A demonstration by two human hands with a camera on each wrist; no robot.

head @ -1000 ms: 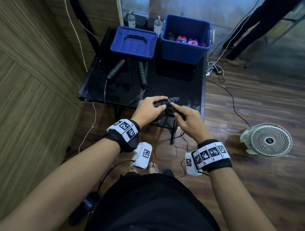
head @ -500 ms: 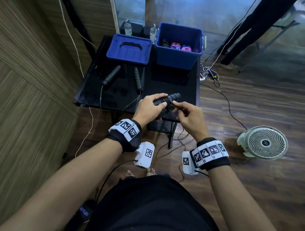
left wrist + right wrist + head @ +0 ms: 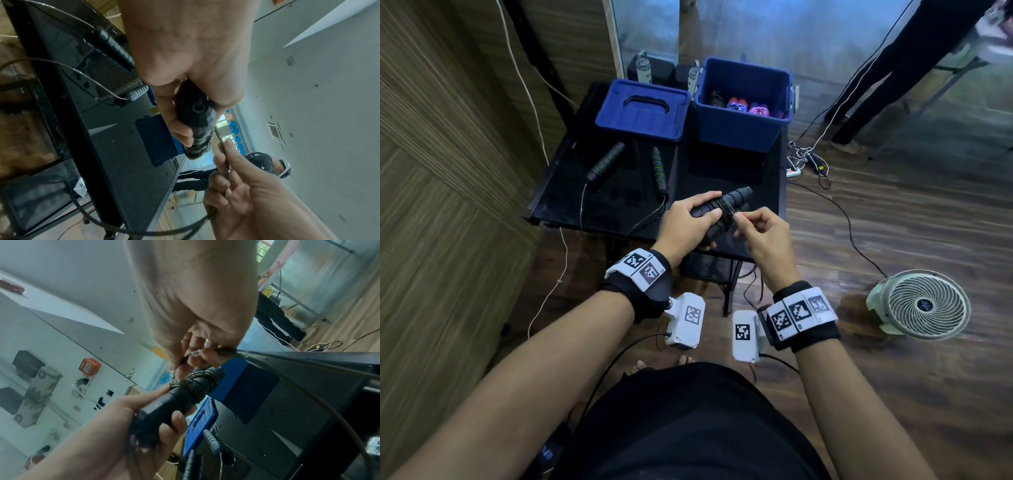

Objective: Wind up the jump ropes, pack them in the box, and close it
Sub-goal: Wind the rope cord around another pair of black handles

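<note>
My left hand (image 3: pixel 690 222) grips a pair of black jump rope handles (image 3: pixel 736 198) held together over the near edge of the black table (image 3: pixel 722 174). Thin black cord (image 3: pixel 193 383) is wound in several turns around the handles. My right hand (image 3: pixel 758 228) pinches the loose cord (image 3: pixel 223 155) just right of the coil. A second jump rope with green-ringed black handles (image 3: pixel 606 164) lies unwound on the table's left side. The open blue box (image 3: pixel 743 102) stands at the back right and holds several wound ropes. Its blue lid (image 3: pixel 642 109) lies flat beside it on the left.
A wood-panelled wall runs along the left. A white floor fan (image 3: pixel 923 305) stands on the wooden floor at the right. Cables (image 3: pixel 839 212) trail across the floor right of the table. Another person's dark legs (image 3: pixel 900 65) stand at the back right.
Both hands have lifted the handles slightly off the table's near edge. My right hand has drawn the cord around the handles and now pinches it right of the coil.
</note>
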